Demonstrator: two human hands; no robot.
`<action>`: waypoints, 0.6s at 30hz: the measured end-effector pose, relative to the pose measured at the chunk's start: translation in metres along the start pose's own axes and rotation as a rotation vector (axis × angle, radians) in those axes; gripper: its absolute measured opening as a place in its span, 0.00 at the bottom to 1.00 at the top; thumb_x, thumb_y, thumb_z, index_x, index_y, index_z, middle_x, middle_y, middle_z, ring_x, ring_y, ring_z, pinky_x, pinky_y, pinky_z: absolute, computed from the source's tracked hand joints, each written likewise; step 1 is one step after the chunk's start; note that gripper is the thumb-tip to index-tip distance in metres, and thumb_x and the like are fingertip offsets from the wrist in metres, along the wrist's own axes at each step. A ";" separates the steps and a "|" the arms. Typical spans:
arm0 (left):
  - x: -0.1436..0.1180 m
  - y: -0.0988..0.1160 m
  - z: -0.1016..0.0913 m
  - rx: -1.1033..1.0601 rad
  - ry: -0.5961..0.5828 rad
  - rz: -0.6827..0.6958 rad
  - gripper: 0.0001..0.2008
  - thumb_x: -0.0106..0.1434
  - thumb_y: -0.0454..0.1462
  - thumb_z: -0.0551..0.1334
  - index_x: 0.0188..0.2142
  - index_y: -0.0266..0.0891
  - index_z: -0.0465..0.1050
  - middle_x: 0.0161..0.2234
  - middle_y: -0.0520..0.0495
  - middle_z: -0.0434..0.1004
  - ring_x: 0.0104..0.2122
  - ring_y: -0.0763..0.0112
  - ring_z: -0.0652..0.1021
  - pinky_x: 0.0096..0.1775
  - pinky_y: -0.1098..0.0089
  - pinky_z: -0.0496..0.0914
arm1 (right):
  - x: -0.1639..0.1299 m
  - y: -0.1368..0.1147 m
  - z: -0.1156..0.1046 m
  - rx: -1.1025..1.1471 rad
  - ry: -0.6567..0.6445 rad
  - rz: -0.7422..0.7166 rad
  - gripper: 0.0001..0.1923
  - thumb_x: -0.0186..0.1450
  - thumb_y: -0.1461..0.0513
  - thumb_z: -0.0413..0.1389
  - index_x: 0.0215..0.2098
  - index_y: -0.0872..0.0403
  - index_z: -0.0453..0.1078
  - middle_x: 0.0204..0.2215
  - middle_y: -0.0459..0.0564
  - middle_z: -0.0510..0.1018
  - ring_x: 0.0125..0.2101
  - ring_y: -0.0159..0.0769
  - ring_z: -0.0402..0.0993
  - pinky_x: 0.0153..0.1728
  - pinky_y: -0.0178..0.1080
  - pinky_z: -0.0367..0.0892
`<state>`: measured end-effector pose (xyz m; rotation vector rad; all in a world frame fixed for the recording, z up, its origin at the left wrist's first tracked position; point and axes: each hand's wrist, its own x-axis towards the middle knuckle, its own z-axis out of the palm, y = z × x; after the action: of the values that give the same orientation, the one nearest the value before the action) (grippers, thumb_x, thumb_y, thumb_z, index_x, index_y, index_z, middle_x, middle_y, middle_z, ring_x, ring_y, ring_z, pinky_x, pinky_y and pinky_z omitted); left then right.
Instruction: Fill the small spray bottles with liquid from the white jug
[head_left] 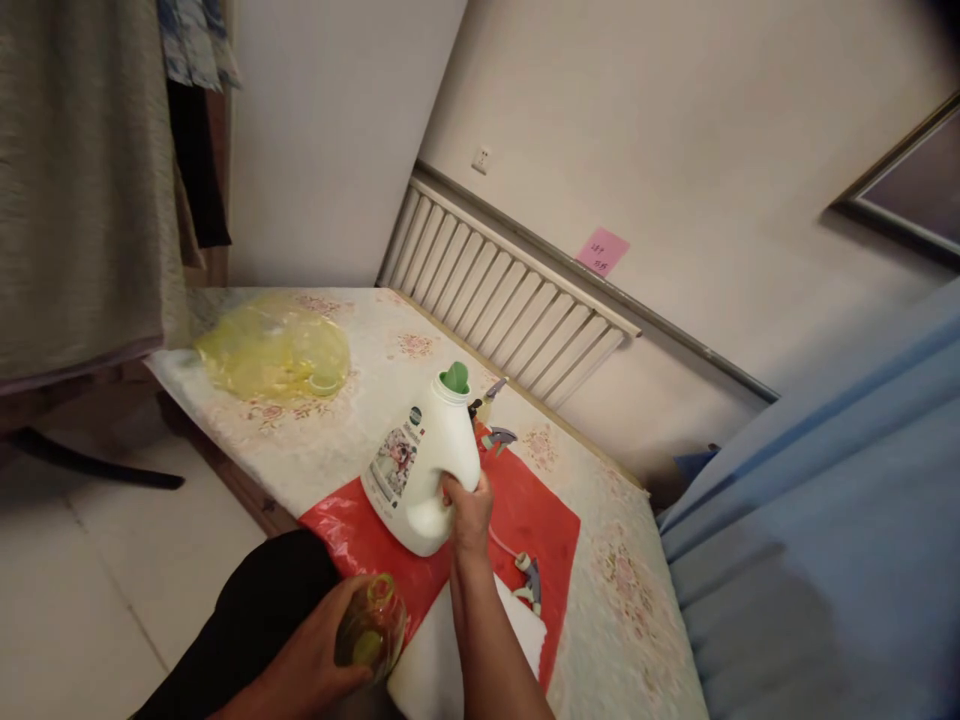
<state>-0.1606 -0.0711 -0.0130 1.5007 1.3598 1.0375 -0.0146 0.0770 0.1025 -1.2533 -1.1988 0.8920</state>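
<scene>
My right hand (471,515) is closed round the handle of a large white detergent jug (431,480), which tilts over the red plastic sheet (532,500). A picture label is on the jug's side, and a green spout shows in its uncapped mouth. Low in the view, my left hand (330,645) grips a clear yellowish bottle (375,630) with an open neck. The two containers are apart. A grey-and-white trigger sprayer head (529,580) with a thin tube lies on the red sheet, and another trigger head (499,437) shows behind the jug.
A crumpled yellow plastic bag (262,350) lies at the far left of the flowered tablecloth (630,580). White folded material (521,620) rests beneath my right arm. A radiator (495,280) stands along the wall, and a blue curtain (840,520) hangs at the right.
</scene>
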 end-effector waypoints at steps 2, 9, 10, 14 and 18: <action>-0.002 0.002 -0.004 -0.005 0.004 -0.009 0.38 0.41 0.29 0.63 0.55 0.44 0.63 0.55 0.45 0.74 0.56 0.51 0.73 0.58 0.55 0.66 | 0.001 -0.012 0.003 0.015 0.016 -0.005 0.10 0.49 0.59 0.60 0.28 0.55 0.68 0.14 0.36 0.65 0.15 0.27 0.58 0.17 0.30 0.55; 0.005 0.016 -0.018 0.041 0.028 -0.001 0.35 0.44 0.33 0.66 0.54 0.42 0.63 0.53 0.44 0.75 0.54 0.52 0.74 0.56 0.57 0.69 | 0.000 -0.072 -0.039 0.021 0.018 -0.035 0.11 0.50 0.58 0.62 0.26 0.55 0.67 0.12 0.36 0.65 0.14 0.26 0.57 0.16 0.31 0.54; 0.006 0.018 -0.018 0.043 0.043 0.003 0.35 0.45 0.34 0.66 0.54 0.42 0.63 0.53 0.44 0.75 0.53 0.51 0.75 0.55 0.57 0.69 | -0.002 -0.079 -0.050 0.013 0.018 -0.038 0.12 0.51 0.58 0.63 0.27 0.55 0.67 0.12 0.36 0.65 0.13 0.26 0.58 0.16 0.31 0.54; 0.016 0.020 -0.012 0.035 0.078 0.024 0.34 0.47 0.40 0.68 0.54 0.42 0.64 0.52 0.44 0.76 0.51 0.52 0.76 0.52 0.58 0.71 | -0.016 -0.099 -0.096 -0.103 0.004 -0.062 0.13 0.51 0.57 0.65 0.29 0.56 0.69 0.14 0.37 0.67 0.15 0.27 0.59 0.18 0.31 0.55; 0.031 0.021 -0.001 0.060 0.079 0.060 0.34 0.49 0.45 0.69 0.54 0.41 0.63 0.53 0.41 0.74 0.53 0.51 0.75 0.54 0.56 0.70 | -0.033 -0.109 -0.138 -0.332 -0.009 -0.037 0.13 0.52 0.56 0.63 0.30 0.57 0.71 0.13 0.38 0.68 0.14 0.28 0.61 0.18 0.32 0.57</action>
<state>-0.1531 -0.0415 0.0082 1.5678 1.4198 1.1119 0.1005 0.0000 0.2154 -1.4851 -1.4129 0.6889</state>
